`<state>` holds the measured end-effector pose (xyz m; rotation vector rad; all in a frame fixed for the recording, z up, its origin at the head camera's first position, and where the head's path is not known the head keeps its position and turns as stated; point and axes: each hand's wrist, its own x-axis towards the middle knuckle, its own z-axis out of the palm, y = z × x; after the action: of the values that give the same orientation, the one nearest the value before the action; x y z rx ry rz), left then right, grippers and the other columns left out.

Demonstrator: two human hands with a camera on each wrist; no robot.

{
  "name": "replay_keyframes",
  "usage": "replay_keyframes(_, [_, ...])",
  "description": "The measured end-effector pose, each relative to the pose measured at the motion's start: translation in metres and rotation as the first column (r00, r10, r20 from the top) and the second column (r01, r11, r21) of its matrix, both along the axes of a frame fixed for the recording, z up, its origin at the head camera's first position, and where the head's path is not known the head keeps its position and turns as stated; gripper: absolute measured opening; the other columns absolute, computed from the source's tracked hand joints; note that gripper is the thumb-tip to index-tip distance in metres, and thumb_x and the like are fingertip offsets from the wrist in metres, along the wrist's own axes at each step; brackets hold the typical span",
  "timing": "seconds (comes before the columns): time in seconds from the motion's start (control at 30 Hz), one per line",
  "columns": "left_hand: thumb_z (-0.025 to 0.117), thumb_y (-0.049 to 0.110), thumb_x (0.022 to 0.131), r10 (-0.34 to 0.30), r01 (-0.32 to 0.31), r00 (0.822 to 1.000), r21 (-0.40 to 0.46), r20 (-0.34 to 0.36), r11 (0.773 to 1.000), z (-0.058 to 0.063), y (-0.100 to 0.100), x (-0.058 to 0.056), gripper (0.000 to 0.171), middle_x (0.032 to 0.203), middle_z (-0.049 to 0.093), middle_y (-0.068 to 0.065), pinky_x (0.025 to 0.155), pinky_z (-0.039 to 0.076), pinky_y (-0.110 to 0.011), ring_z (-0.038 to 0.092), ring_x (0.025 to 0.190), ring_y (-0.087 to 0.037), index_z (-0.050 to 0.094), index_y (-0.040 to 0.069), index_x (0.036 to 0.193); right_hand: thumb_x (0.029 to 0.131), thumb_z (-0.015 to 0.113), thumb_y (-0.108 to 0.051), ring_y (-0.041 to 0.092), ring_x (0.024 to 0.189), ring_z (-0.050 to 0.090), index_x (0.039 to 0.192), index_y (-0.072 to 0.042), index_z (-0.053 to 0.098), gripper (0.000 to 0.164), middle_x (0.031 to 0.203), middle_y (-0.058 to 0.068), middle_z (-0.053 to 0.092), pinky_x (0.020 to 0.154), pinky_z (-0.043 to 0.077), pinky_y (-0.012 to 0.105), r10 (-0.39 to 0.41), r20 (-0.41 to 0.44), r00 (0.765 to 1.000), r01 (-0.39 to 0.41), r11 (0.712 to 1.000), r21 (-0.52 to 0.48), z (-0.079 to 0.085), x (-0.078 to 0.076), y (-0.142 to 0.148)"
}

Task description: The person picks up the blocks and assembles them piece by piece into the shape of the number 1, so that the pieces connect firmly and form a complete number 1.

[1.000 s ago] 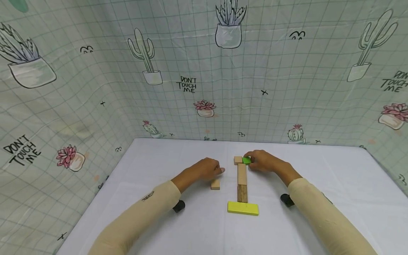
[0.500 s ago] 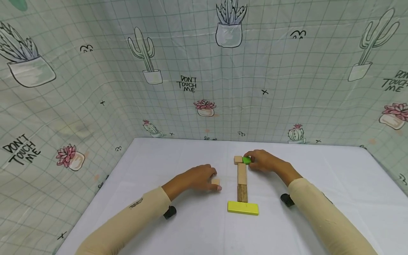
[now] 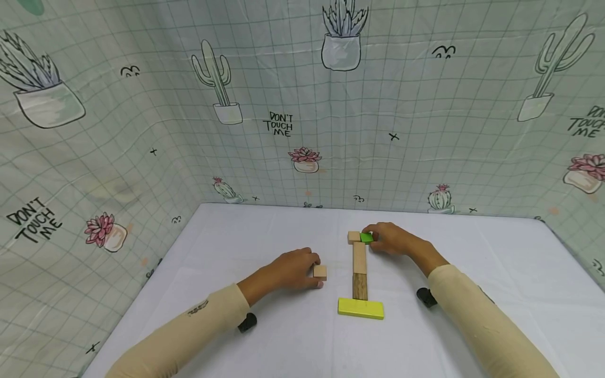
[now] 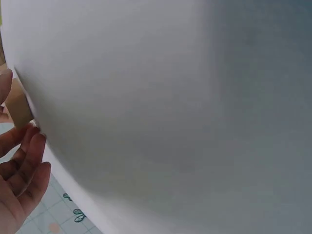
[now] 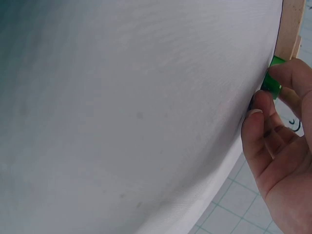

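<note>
My left hand (image 3: 294,269) holds a small light wooden cube (image 3: 320,272) on the white table, thumb at its near side and fingers at its far side. The left wrist view also shows this wooden cube (image 4: 19,104) between thumb and fingers. Further back, my right hand (image 3: 391,239) pinches a small green block (image 3: 366,238), which sits beside another light wooden cube (image 3: 353,238). From this pair a row runs toward me: a light wooden block (image 3: 359,258), a darker wooden block (image 3: 360,286), then a yellow block (image 3: 361,308) lying crosswise. The right hand's fingers partly cover the green block (image 5: 274,78).
The white table (image 3: 283,336) ends at a hanging cloth (image 3: 402,105) printed with cacti along the back and left. A black wrist device (image 3: 247,322) shows under the left sleeve, another black device (image 3: 427,297) under the right.
My left hand has moved left and toward me from above the loose wooden cube, with thumb and fingers now on either side of it. The right hand stays at the green block.
</note>
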<state>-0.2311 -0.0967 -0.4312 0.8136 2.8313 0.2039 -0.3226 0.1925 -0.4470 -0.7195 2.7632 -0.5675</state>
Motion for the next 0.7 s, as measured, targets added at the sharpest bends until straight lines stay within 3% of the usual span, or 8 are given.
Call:
replay_keyframes(0.37, [0.073,0.039,0.092,-0.006,0.008,0.999,0.038,-0.045,0.999,-0.0075,0.0007,0.0016,0.039,0.093,0.060,0.005,0.068,0.043,-0.020,0.048,0.076,-0.006,0.068,0.010,0.118,0.092,0.068,-0.010,0.025,0.097,0.060,0.134,-0.002,0.059,0.044,0.109,0.015,0.066,0.094,0.051,0.050,0.004,-0.005,1.000,-0.004,1.000,-0.002,0.0013,0.0017,-0.0003])
replay_keyframes(0.7, [0.074,0.034,0.093,-0.016,0.019,0.999,0.065,-0.040,0.998,-0.0084,-0.0006,0.0047,0.033,0.085,0.054,0.008,0.064,0.040,-0.020,0.046,0.074,-0.006,0.068,0.009,0.114,0.093,0.068,-0.010,0.026,0.099,0.060,0.134,-0.002,0.059,0.043,0.110,0.015,0.065,0.094,0.051,0.050,0.006,-0.004,1.000,-0.006,1.000,-0.006,0.0009,0.0021,0.0003])
